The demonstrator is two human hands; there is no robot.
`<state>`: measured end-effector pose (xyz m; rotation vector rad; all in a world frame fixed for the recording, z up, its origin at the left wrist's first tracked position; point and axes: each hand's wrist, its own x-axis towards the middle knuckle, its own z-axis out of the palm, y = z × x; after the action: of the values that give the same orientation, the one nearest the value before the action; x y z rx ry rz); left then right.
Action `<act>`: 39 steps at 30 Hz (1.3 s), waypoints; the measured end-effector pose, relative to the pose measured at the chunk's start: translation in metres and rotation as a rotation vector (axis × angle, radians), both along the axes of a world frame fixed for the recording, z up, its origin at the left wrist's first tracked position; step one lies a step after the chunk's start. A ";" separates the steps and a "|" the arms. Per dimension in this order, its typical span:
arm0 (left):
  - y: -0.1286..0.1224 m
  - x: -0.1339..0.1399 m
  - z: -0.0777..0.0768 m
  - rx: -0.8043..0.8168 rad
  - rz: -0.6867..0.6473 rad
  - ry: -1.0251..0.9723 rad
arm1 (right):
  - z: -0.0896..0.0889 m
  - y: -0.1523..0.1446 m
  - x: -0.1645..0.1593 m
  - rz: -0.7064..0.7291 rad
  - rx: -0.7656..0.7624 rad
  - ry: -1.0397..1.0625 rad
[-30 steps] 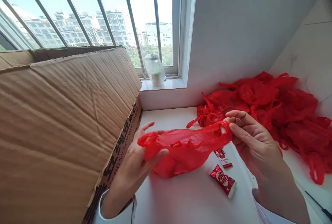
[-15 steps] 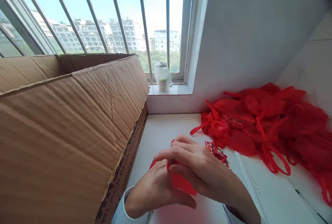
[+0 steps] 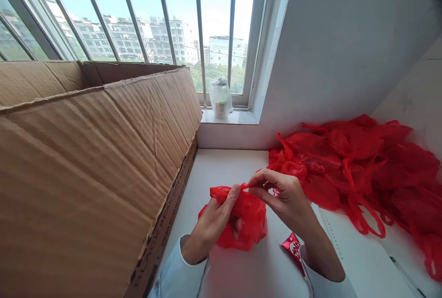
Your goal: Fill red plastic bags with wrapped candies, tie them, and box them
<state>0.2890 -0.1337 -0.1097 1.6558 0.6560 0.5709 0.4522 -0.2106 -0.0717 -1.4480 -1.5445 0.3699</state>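
Head view, lower centre: left hand [image 3: 214, 225] clasps red bag [image 3: 254, 226], right hand [image 3: 286, 192] pinches its top; probably gathering it closed; next move needs even tension.

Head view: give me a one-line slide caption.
Left hand grips a red plastic bag while the right hand pinches its top, beside a black bean soy milk powder carton.
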 end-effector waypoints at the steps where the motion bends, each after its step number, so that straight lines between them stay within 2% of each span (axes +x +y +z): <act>1: 0.002 0.001 0.004 -0.066 -0.021 -0.015 | -0.001 -0.004 -0.003 -0.029 0.031 0.021; 2: 0.003 0.001 0.009 -0.135 -0.046 -0.031 | -0.001 -0.008 -0.007 -0.024 0.045 0.022; 4: 0.008 -0.001 0.021 -0.229 -0.088 -0.076 | -0.002 -0.017 -0.011 0.099 -0.010 -0.034; 6: 0.012 -0.005 0.031 -0.209 -0.168 -0.094 | -0.003 -0.023 -0.010 0.276 -0.103 -0.115; 7: 0.014 -0.008 0.034 -0.142 -0.217 -0.087 | -0.004 -0.024 -0.007 0.313 -0.129 -0.134; 9: 0.014 -0.012 0.035 0.080 -0.273 -0.045 | -0.006 -0.021 0.000 0.230 -0.095 -0.078; 11: 0.011 -0.013 0.032 0.379 -0.252 0.064 | -0.009 -0.011 0.006 0.077 -0.006 0.058; 12: 0.009 -0.012 0.030 0.524 -0.240 0.139 | -0.010 -0.003 0.008 0.047 0.023 0.117; 13: 0.007 -0.011 0.029 0.651 -0.230 0.212 | -0.012 0.004 0.009 0.080 0.027 0.161; 15: 0.002 -0.006 0.027 0.867 -0.183 0.303 | -0.016 0.020 0.009 0.277 -0.036 0.203; 17: 0.001 -0.002 0.027 1.061 -0.074 0.293 | -0.020 0.032 0.008 0.450 -0.114 0.241; 19: 0.001 0.001 0.027 1.177 0.042 0.238 | -0.025 0.039 0.010 0.521 -0.161 0.293; 23: 0.004 0.001 0.026 1.183 0.120 0.166 | -0.034 0.042 0.021 0.609 -0.238 0.363; 25: 0.006 -0.001 0.024 1.189 0.132 0.180 | -0.036 0.042 0.026 0.593 -0.236 0.309; 29: 0.011 -0.008 0.025 1.128 0.059 0.214 | -0.031 0.039 0.031 0.368 -0.143 0.111; 32: 0.015 -0.016 0.032 1.084 0.022 0.225 | -0.023 0.031 0.032 0.229 -0.106 0.080; 34: 0.015 -0.024 0.037 1.032 -0.003 0.296 | -0.019 0.026 0.033 0.247 -0.129 0.080; 36: 0.009 -0.034 0.038 0.929 -0.084 0.385 | -0.018 0.023 0.037 0.317 -0.167 0.080; 39: -0.007 -0.051 0.032 0.804 -0.167 0.363 | -0.032 0.025 0.049 0.337 -0.219 0.050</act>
<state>0.2379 -0.1409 -0.0780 2.5845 0.5664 0.4351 0.5013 -0.1852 -0.1037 -1.3269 -1.7512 0.7906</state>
